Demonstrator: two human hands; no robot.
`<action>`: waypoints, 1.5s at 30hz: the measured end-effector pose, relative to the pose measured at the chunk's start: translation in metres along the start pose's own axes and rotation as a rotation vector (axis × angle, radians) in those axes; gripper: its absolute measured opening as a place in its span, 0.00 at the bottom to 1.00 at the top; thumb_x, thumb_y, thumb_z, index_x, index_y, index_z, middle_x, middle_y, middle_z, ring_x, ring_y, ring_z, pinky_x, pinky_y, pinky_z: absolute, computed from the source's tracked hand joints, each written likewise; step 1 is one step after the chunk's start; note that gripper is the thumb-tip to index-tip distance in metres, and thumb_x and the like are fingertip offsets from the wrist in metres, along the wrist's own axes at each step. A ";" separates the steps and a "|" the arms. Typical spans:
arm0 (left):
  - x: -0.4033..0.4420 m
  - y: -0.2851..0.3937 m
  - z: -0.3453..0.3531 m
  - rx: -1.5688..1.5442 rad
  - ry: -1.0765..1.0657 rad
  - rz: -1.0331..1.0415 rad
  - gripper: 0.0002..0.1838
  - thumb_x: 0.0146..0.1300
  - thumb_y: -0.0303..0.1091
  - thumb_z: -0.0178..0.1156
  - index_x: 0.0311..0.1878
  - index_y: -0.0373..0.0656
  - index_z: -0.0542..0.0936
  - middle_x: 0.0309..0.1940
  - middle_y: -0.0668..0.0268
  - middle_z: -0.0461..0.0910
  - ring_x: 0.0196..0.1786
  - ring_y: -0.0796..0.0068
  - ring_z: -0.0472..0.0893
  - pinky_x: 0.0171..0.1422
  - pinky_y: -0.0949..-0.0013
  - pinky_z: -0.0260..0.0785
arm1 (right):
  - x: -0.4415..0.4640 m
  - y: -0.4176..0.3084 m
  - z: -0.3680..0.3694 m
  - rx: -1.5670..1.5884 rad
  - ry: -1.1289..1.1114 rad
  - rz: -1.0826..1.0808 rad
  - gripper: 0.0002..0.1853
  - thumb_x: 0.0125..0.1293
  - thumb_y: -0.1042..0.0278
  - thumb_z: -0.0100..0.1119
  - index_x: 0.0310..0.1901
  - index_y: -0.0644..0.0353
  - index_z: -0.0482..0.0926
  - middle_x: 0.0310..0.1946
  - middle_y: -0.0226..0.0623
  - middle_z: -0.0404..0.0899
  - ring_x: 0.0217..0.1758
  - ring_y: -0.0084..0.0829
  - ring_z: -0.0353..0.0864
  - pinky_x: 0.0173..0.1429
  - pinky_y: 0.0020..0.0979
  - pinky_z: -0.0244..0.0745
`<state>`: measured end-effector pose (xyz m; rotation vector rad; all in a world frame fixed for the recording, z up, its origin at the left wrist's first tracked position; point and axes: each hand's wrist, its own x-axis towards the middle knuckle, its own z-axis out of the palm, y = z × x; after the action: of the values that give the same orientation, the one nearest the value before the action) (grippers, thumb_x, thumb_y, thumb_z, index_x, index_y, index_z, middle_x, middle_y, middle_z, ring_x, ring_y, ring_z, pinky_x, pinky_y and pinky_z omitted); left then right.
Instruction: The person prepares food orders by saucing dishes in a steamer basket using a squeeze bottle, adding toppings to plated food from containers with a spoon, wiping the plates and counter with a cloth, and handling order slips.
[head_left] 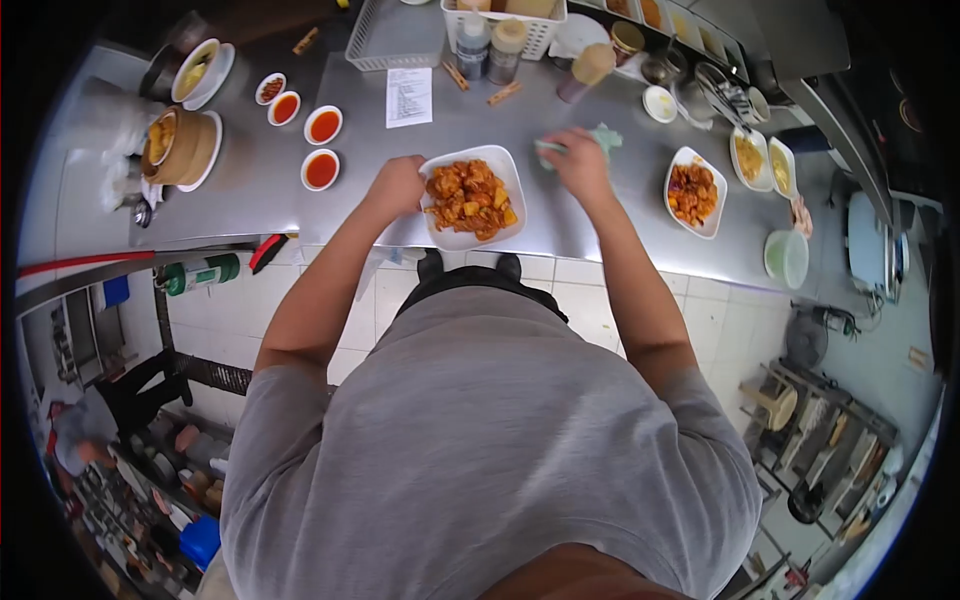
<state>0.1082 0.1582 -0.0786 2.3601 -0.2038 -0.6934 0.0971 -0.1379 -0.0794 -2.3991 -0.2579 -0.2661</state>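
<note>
On a shiny grey metal table (365,155), holding a square white bowl (507,166) of saucy orange food (470,200) near the front edge with left hand (400,186), and a crumpled pale-green cloth (607,142) with right hand (577,163), well apart. Looks like wiping; probably calls for a steady bowl next.
</note>
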 end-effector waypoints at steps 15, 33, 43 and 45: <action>-0.005 -0.007 0.012 -0.037 0.169 0.058 0.13 0.57 0.24 0.48 0.43 0.33 0.78 0.27 0.48 0.80 0.24 0.59 0.82 0.33 0.60 0.75 | 0.042 -0.033 0.057 0.013 -0.533 0.166 0.18 0.38 0.74 0.67 0.35 0.61 0.74 0.32 0.41 0.77 0.35 0.39 0.77 0.41 0.36 0.72; 0.078 0.040 0.015 0.369 -0.060 0.478 0.15 0.57 0.30 0.57 0.49 0.42 0.77 0.39 0.51 0.79 0.45 0.50 0.77 0.51 0.55 0.68 | -0.015 -0.022 -0.010 -0.082 -0.647 -0.273 0.03 0.54 0.74 0.56 0.30 0.63 0.77 0.35 0.43 0.74 0.41 0.44 0.75 0.48 0.39 0.70; 0.012 0.006 0.009 -0.440 -0.200 -0.182 0.18 0.59 0.26 0.46 0.54 0.38 0.65 0.20 0.60 0.73 0.14 0.77 0.70 0.13 0.72 0.59 | -0.057 -0.037 -0.036 0.010 -0.117 0.249 0.09 0.53 0.72 0.62 0.37 0.62 0.80 0.32 0.43 0.78 0.33 0.41 0.79 0.40 0.34 0.75; 0.008 0.003 0.021 -0.520 -0.182 -0.192 0.19 0.59 0.27 0.45 0.55 0.39 0.65 0.19 0.64 0.70 0.13 0.78 0.66 0.13 0.73 0.57 | -0.059 -0.053 -0.018 -0.059 -0.045 0.144 0.08 0.52 0.74 0.61 0.36 0.63 0.80 0.33 0.44 0.78 0.36 0.43 0.79 0.42 0.36 0.75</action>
<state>0.1034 0.1419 -0.0939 1.8332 0.1174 -0.9278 0.0246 -0.1178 -0.0487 -2.4700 -0.0981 -0.1550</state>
